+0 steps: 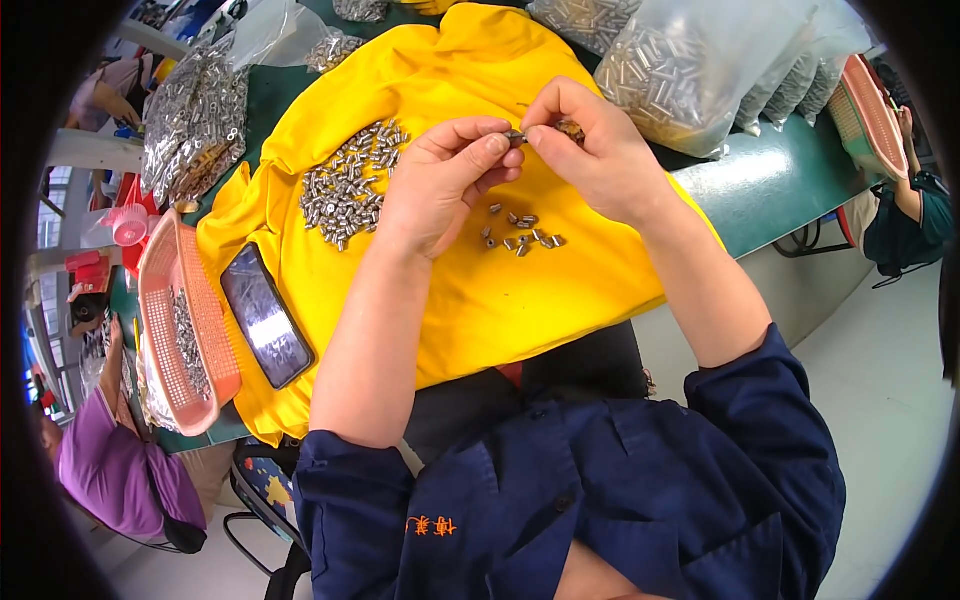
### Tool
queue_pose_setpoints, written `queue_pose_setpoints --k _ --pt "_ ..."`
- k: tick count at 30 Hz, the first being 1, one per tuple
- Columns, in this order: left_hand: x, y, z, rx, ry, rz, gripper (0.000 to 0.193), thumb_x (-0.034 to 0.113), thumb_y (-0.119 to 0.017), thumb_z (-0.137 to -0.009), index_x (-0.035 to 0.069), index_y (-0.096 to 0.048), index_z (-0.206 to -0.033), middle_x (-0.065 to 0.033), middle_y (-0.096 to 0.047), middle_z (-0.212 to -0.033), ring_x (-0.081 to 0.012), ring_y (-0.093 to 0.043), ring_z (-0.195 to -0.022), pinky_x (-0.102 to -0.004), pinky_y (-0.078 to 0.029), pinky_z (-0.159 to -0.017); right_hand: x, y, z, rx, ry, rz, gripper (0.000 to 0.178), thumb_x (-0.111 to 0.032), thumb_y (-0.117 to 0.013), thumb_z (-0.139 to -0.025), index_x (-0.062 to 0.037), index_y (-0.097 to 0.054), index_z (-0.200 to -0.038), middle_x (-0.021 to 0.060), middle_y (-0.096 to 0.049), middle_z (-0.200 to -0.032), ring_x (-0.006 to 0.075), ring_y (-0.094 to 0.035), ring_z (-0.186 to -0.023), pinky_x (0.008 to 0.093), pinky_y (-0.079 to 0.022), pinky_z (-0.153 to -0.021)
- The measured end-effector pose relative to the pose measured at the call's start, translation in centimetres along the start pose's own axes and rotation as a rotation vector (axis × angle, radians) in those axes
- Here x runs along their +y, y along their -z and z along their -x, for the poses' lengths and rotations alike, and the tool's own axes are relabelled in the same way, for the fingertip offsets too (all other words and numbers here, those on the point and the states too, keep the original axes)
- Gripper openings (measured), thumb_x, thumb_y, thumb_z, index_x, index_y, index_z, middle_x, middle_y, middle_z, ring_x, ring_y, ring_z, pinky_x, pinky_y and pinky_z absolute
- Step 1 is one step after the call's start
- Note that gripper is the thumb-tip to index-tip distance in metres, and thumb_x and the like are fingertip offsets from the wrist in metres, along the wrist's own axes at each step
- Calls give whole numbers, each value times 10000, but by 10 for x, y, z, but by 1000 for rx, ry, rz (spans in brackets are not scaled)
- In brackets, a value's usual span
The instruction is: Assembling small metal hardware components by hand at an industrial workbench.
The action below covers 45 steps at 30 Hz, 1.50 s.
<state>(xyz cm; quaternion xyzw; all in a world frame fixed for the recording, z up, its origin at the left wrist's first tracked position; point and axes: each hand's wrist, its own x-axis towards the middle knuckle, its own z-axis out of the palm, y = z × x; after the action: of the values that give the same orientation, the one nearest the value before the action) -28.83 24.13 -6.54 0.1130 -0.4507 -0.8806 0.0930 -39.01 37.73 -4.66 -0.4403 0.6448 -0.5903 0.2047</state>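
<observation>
Over a yellow cloth (480, 310) my two hands meet, fingertips close together. My left hand (440, 180) pinches a small dark metal cylinder (516, 138) between thumb and forefinger. The thumb and forefinger of my right hand (600, 155) close on the same piece from the other side. Something brass-coloured (570, 130) shows within the curl of my right fingers, too small to name. Left of my left hand lies a pile of small silvery metal cylinders (350, 190). A smaller scatter of the same cylinders (522, 243) lies below and between my hands.
A phone (266, 315) rests on the cloth beside a pink basket (190, 330) of metal parts. Plastic bags of metal pieces (195, 120) and metal tubes (665, 85) stand on the green table (785, 180). People sit at left (130, 460) and right (905, 225).
</observation>
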Motion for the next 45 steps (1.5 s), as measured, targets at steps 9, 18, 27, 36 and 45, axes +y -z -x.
queue_pose_setpoints --k 9,18,27,36,45 --pt "3 -4 -9 125 -93 -439 125 23 -579 -771 -30 -592 -883 -67 -617 -793 -120 -587 -718 -215 -473 -687 11 -4 -1 105 205 377 86 -74 -513 -746 -27 -478 -809 95 -538 -634 211 -536 -570 290 -417 -528" --pt "16 -10 5 -6 -302 -1224 150 49 -584 -734 6 -610 -876 -49 -615 -797 -113 -559 -716 -217 -436 -655 11 7 -6 298 49 186 87 -97 -525 -755 -23 -492 -787 27 -527 -678 86 -451 -565 229 -389 -534" --pt "15 -9 22 -147 -258 -1663 158 129 -599 -692 30 -628 -811 -120 -583 -761 -259 -561 -718 -313 -440 -647 12 7 -5 250 51 224 95 -107 -524 -753 -26 -490 -788 23 -509 -643 88 -428 -542 236 -372 -510" --pt "16 -2 20 102 -4 -1068 116 88 -579 -751 6 -606 -830 -77 -612 -796 -161 -597 -711 -257 -464 -652 6 9 0 39 -14 78 56 -67 -500 -778 -32 -473 -812 -13 -480 -740 53 -417 -667 190 -360 -568" --pt "13 -5 16 42 -59 -526 151 -2 -584 -759 -46 -578 -904 -81 -613 -813 -126 -595 -729 -221 -481 -678 -2 2 3 -83 14 63 103 -103 -527 -754 -22 -483 -800 57 -529 -712 135 -492 -657 250 -404 -593"
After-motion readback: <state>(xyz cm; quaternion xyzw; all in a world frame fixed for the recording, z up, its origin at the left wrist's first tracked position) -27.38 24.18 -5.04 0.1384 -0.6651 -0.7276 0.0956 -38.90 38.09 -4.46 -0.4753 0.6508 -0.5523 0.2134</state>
